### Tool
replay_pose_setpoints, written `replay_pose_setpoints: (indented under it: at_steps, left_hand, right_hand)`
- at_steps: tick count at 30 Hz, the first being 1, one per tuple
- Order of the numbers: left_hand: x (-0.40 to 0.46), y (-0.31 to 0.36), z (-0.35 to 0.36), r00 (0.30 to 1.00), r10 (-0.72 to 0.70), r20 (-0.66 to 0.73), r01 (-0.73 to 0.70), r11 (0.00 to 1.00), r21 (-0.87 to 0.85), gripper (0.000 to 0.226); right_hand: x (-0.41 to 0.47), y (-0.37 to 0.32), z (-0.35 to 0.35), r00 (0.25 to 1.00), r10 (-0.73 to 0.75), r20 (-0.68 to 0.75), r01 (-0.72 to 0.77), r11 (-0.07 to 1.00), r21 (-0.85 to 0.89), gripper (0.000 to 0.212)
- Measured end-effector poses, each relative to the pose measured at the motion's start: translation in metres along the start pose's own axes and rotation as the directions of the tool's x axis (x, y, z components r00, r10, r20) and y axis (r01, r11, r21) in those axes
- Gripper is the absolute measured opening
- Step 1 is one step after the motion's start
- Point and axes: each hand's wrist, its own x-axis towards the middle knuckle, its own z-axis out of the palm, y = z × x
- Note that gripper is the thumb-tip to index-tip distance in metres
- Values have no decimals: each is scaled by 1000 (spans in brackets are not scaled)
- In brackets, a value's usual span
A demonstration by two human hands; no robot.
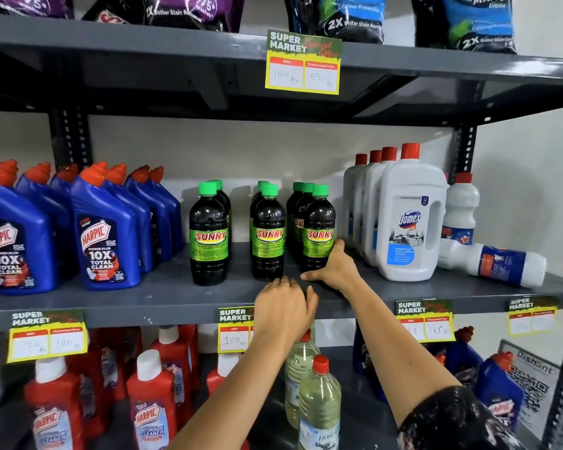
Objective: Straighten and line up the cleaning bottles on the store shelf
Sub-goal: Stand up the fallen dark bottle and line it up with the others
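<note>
The right hand (333, 266) rests open on the middle shelf (163, 297), fingers curved round the base of the rightmost front Sunny bottle (319, 227) and touching its right side, thumb stretched left along the shelf in front of it; it cups the bottle rather than clamps it. The left hand (281, 308) lies lower, at the shelf's front edge, fingers loosely curled and holding nothing, just below the middle front Sunny bottle (268, 232). That bottle stands upright directly beyond its fingertips, so the left hand is the nearer one for it. Further right, past the white Domex jugs (410, 219), a white bottle (494, 259) lies toppled near the shelf's right end, its long axis running along the shelf, cap towards the jugs. The right hand is much the closer to it, and it probably needs standing up.
</note>
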Motion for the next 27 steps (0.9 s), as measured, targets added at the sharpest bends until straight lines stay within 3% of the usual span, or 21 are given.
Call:
replay_pose_setpoints:
  at_steps: [27]
  left_hand:
    - [0, 0, -2, 1000, -1, 1, 1, 998, -60, 48]
  right_hand:
    - [-9, -8, -6, 999, 48, 10, -47, 996, -71, 91]
